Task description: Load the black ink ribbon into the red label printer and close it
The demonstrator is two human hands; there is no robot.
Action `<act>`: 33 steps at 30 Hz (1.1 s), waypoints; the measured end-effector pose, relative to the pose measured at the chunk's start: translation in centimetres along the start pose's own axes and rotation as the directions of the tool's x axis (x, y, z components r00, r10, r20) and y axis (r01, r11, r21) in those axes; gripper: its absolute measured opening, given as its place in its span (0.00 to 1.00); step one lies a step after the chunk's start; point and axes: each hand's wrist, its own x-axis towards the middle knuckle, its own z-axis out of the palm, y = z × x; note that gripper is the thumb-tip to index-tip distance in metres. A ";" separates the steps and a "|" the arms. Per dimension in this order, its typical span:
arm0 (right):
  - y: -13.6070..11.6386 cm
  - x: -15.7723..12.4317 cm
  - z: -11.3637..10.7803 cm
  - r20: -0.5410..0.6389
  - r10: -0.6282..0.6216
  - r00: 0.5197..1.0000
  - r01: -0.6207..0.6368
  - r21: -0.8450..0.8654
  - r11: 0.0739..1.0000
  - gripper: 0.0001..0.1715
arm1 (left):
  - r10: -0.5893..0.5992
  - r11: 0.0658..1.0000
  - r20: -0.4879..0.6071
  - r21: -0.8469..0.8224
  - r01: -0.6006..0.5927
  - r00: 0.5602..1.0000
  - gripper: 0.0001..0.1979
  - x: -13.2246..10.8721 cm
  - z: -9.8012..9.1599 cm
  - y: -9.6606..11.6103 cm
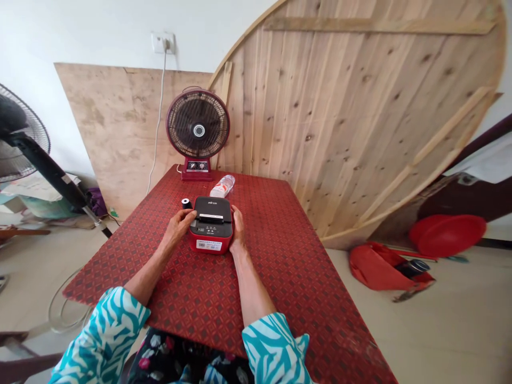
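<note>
A small red and black receipt printer (212,230) rests on the red patterned table, its black lid down. A white strip runs along the slot in its top, and a white label with printed codes is on its front. My right hand (237,229) lies along the printer's right side, gripping it. My left hand (179,226) is at the left edge, fingers drawn together against the lid's side; the thumb is partly hidden. Just behind my left fingers stands a small black roll with a white end (186,204). A clear plastic bottle (223,186) lies behind the printer.
A dark red fan (198,130) stands at the back of the red table (276,266). Large wooden panels (340,117) lean on the wall. Left is a black pedestal fan (52,165); on the floor right are a red bag (378,269) and a red basin (448,234).
</note>
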 end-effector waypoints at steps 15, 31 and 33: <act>-1.2 0.2 -0.3 -0.057 0.064 0.996 -0.067 -0.046 0.997 0.29 | 0.093 0.981 0.090 0.160 -0.106 0.992 0.23 0.7 0.2 0.7; -1.9 0.0 0.3 -0.115 0.129 0.985 -0.131 -0.004 0.991 0.30 | 0.041 0.998 0.108 -0.050 -0.036 0.993 0.31 0.6 0.6 0.2; -2.0 -0.1 0.4 -0.107 0.132 0.985 -0.133 -0.006 0.991 0.30 | 0.096 0.995 0.138 0.010 -0.099 0.986 0.28 -0.1 0.1 0.7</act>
